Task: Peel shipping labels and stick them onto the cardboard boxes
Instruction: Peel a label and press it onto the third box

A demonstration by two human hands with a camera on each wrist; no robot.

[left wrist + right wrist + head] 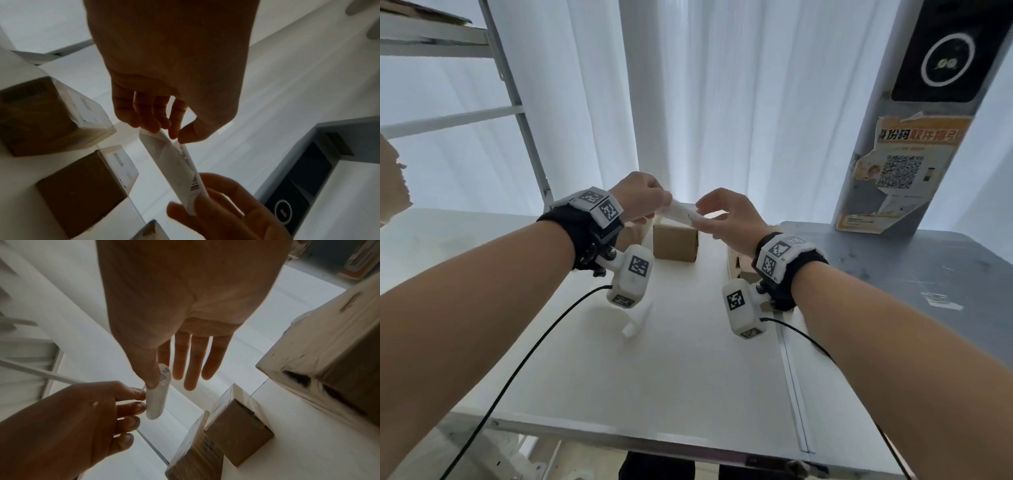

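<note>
In front of me is a white tabletop [671, 377], and just beside it on my right a grey tabletop [914, 274]. On the white one stand brown cardboard boxes [675, 242] at the far end, and a small white plastic piece [637, 322] lies nearer to me.

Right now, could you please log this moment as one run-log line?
left hand: pinches shipping label | right hand: pinches other end | label: curled, above white table | cardboard boxes: on table
</note>
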